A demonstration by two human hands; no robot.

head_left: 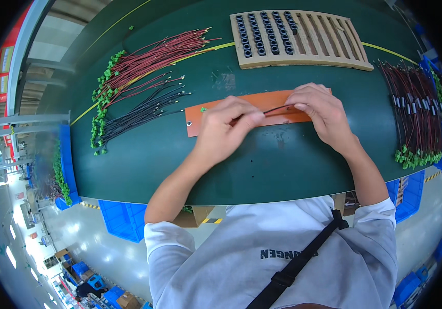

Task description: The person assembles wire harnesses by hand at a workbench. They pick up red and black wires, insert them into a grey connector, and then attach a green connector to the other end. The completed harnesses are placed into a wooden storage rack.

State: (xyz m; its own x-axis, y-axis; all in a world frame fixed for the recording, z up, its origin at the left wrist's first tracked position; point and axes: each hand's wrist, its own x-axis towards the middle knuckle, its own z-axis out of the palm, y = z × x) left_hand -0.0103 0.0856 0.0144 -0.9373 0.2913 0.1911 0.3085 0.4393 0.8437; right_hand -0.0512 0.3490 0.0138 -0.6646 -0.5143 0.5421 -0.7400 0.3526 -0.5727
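Over a long orange board point(192, 127), both hands hold a thin dark red and black wire point(276, 109) stretched between them. My left hand point(226, 126) pinches it between thumb and fingertips. Its other end is gripped by my right hand point(321, 110), whose fingers are closed and hide the tip. A small green connector point(203, 109) shows beside my left hand. Left of the board lie a fan of black wires point(141, 113) and a larger bunch of red wires point(161, 54), with green connectors point(106, 87) at their left ends.
A cardboard tray point(303, 63) with rows of black ring-shaped parts point(267, 36) stands at the back. Many finished-looking wires with dark sleeves point(411, 105) lie at the right. Blue bins point(120, 219) sit below the front edge of the green table point(262, 175).
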